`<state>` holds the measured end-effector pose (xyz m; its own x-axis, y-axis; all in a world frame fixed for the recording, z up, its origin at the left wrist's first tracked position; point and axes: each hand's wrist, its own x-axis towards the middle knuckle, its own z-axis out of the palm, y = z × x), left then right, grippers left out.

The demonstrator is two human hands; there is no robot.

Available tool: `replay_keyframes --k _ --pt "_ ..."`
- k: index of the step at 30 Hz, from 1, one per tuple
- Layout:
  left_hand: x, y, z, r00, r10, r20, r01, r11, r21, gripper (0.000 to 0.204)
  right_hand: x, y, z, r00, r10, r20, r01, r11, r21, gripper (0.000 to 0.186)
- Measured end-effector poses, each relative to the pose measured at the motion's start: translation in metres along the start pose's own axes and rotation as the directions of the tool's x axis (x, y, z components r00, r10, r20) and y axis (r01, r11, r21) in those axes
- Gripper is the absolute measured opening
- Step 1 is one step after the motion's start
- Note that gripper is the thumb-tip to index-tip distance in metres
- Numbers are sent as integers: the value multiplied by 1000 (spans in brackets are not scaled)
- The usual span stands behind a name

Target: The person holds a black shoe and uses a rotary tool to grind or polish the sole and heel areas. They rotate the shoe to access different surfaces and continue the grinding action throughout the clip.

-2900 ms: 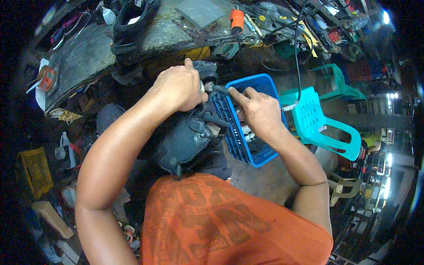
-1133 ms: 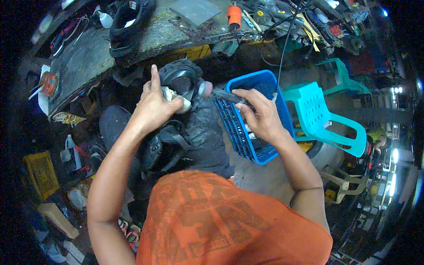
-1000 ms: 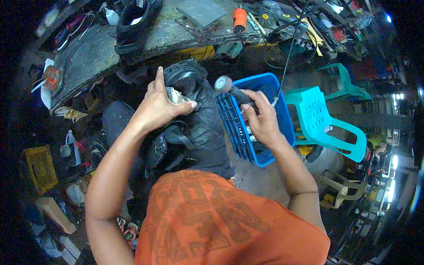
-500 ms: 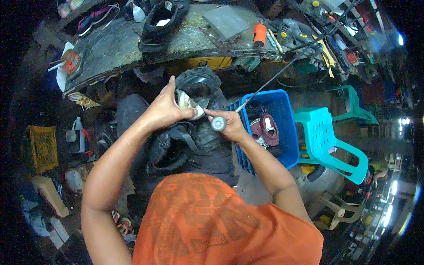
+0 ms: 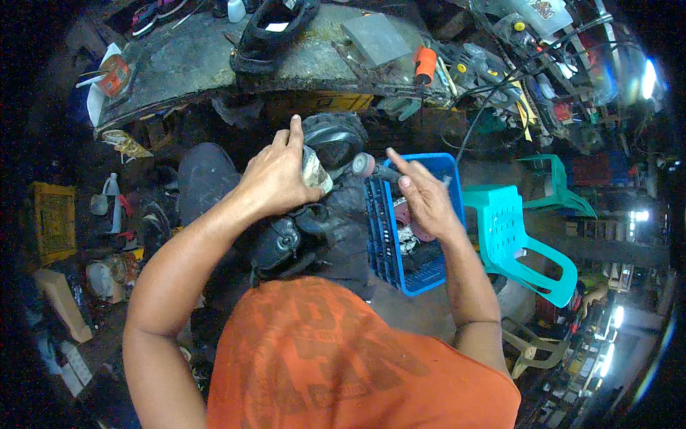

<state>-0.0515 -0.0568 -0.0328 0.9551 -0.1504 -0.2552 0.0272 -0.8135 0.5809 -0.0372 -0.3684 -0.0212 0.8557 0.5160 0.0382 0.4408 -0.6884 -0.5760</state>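
My left hand (image 5: 275,175) is closed around a pale, dirty-white chunky piece (image 5: 313,171), thumb on its near side and fingers stretched along its far side. I cannot tell exactly what the piece is. Just beyond it sits a rounded black item (image 5: 332,139), perhaps footwear, partly wrapped in dark material. To the right, over the basket's edge, my right hand (image 5: 429,200) grips a handheld rotary grinder (image 5: 386,173) with a round pinkish-grey head pointing left, apart from the pale piece. Its index finger is raised. A black shoe-like item (image 5: 286,239) lies on my lap.
A blue basket (image 5: 429,282) holding maroon shoes (image 5: 421,230) stands on my right, beside a teal plastic chair (image 5: 493,214). Ahead, a worn workbench (image 5: 179,82) carries a black shoe (image 5: 268,43), a grey plate (image 5: 375,37), an orange bottle-like item (image 5: 424,66) and black cables (image 5: 486,104).
My right hand has moved right and slightly up with the grinder, away from the pale piece, and turned it so its head points left. My left hand still holds the piece.
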Motion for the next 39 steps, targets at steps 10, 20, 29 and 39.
replay_keyframes --k 10,20,29,39 --pt "7 14 -2 996 79 -43 -72 987 145 118 3 -39 7 965 -228 -129 104 786 -609 24" --pt "18 12 -5 999 16 44 -21 991 128 131 10 -38 19 971 -228 -76 119 732 -671 22" --pt "22 11 -6 998 19 68 -29 989 145 133 12 -42 9 975 -200 -98 85 742 -665 22" --pt "30 22 -9 995 51 83 -66 978 198 132 11 -42 2 973 -207 -106 85 742 -665 23"
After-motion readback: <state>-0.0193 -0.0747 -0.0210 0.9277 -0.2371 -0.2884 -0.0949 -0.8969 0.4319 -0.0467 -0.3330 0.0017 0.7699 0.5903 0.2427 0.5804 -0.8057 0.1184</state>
